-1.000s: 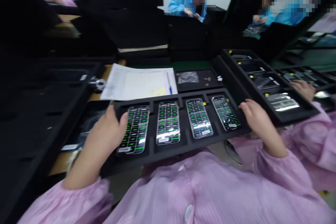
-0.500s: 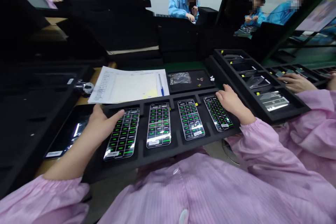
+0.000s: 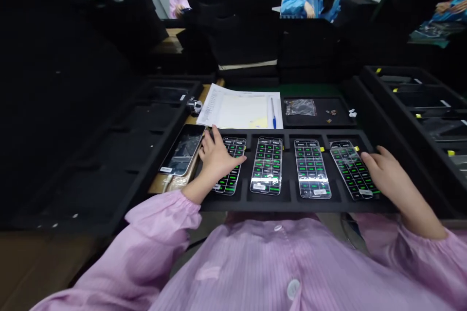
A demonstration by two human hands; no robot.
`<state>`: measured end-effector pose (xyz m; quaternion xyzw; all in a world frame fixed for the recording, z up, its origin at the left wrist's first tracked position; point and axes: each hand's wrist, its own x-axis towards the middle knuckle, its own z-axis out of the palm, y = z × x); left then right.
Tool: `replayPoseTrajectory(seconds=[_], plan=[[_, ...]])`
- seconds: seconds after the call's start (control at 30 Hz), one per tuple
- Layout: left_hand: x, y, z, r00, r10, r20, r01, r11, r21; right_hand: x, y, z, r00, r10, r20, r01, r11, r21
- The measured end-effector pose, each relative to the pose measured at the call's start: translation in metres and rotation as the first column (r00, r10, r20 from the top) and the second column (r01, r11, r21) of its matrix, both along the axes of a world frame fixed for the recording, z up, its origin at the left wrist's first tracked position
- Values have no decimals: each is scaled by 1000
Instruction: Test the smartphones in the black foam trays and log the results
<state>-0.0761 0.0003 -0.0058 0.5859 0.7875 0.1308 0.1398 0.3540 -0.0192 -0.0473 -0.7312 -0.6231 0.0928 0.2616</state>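
Note:
A black foam tray [image 3: 290, 201] lies across the bench edge in front of me with four phones in its slots, all showing green grid screens. My left hand [image 3: 218, 158] lies on the leftmost phone [image 3: 229, 183], fingers spread and thumb pointing right. The fingers of my right hand [image 3: 388, 174] are stretched out at the tray's right end, with the fingertips touching the right edge of the rightmost phone [image 3: 348, 167]. The two middle phones [image 3: 267, 165] [image 3: 311, 169] are untouched. Neither hand is holding anything.
Behind the tray lie a paper sheet [image 3: 241, 112] with a blue pen [image 3: 273, 116] and a small black tray [image 3: 317, 116] holding a plastic bag [image 3: 300, 107]. A dark phone [image 3: 182, 149] sits at the left. Black foam trays flank both sides [image 3: 419, 102]. People work beyond a black stack [image 3: 241, 29].
The view has swung to the left, so the tray now appears level and centred. My left hand moved onto the leftmost phone. My right hand slid down the rightmost phone's right side.

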Motion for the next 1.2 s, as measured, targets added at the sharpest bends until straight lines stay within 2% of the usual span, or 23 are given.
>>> replayPoseTrajectory(seconds=[0.1,0.2,0.3,0.4,0.73,1.1,1.2], plan=[[0,-4,3,1000,-20,-17,20,1000,2,-3,-28,-6,999,-15,32,15,1000,-17],[-7,-6,5,999,-34,32,33,999,39,-11,-40,-6,998,-58,-10,59,998,6],[-10,-8,8,997,-27,65,26,1000,16,-14,-42,-3,993,-102,-61,103,995,1],[-6,-8,10,999,-23,29,23,1000,-9,-14,-43,0,987,-114,-112,114,993,-10],[-3,-4,4,997,-60,-48,63,996,62,-20,-41,1,968,-165,-186,175,984,39],[-3,0,6,989,-98,-109,105,993,61,-26,-42,3,976,-132,-175,145,987,65],[-4,2,9,991,-86,-101,89,996,25,-36,-47,5,985,-126,-116,136,987,81]])
